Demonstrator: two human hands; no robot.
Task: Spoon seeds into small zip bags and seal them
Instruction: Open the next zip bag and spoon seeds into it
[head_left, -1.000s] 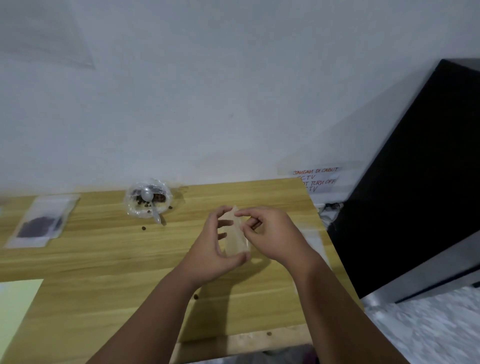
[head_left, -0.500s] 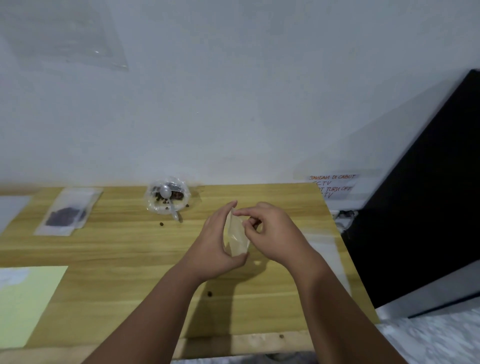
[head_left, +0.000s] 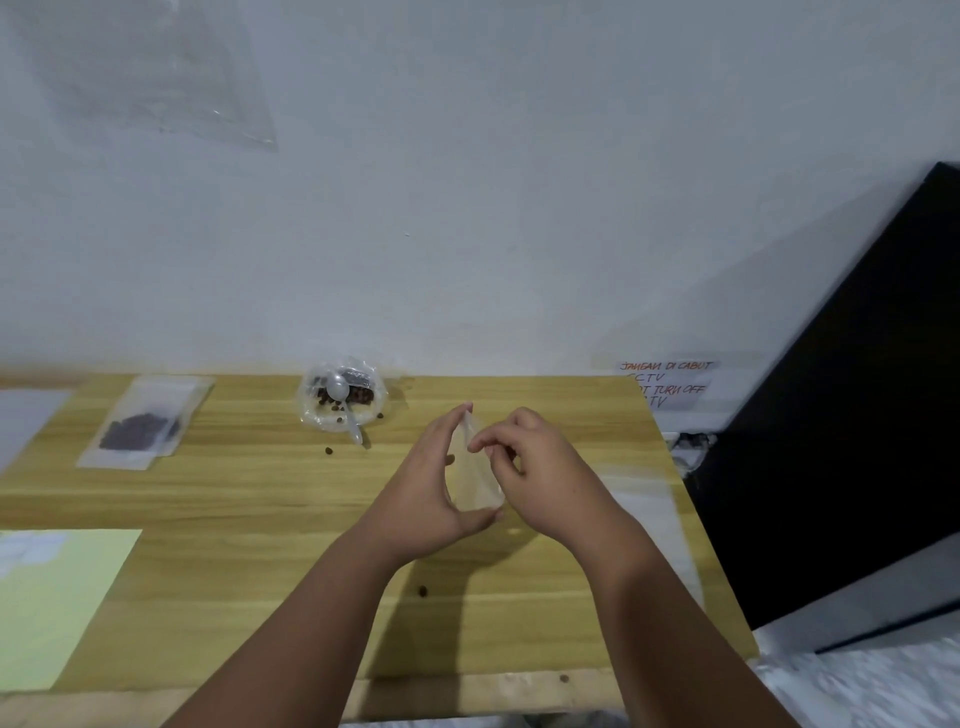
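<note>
White wall (head_left: 467, 208) behind, wooden table (head_left: 260, 499) below.

Noted near centre, above table: small clear zip bag (head_left: 472, 478), apparently empty, held upright. Cradled from left by left hand (head_left: 421, 499), fingertips at top edge, thumb under bottom; grip loosely curved round bag. Pinched at upper right edge by right hand (head_left: 540, 478); grip narrow, thumb and forefinger together on film. Judged: prising mouth apart before filling, and keeping bag upright so mouth faces up for a scoop. Cannot tell whether mouth parted yet.

Logged at far centre: open seed packet (head_left: 343, 400) with white spoon (head_left: 340, 389) resting in it, handle pointing near. Presumably parked there for quick pickup, within reach of both hands.

Far left: filled bag (head_left: 140, 423) lying flat, dark seeds inside, well apart from hands. Likely the done pile; cannot tell how many bags stacked.

Stray seeds (head_left: 329, 450) on table just near of packet, one more beside left forearm. Pale green sheet (head_left: 62, 597) at near left. Black panel (head_left: 857, 415) at right.

Next, by judgement: needs right hand freed for spoon while left keeps mouth open. Risk: thin floppy film collapsing, seeds spilling.
</note>
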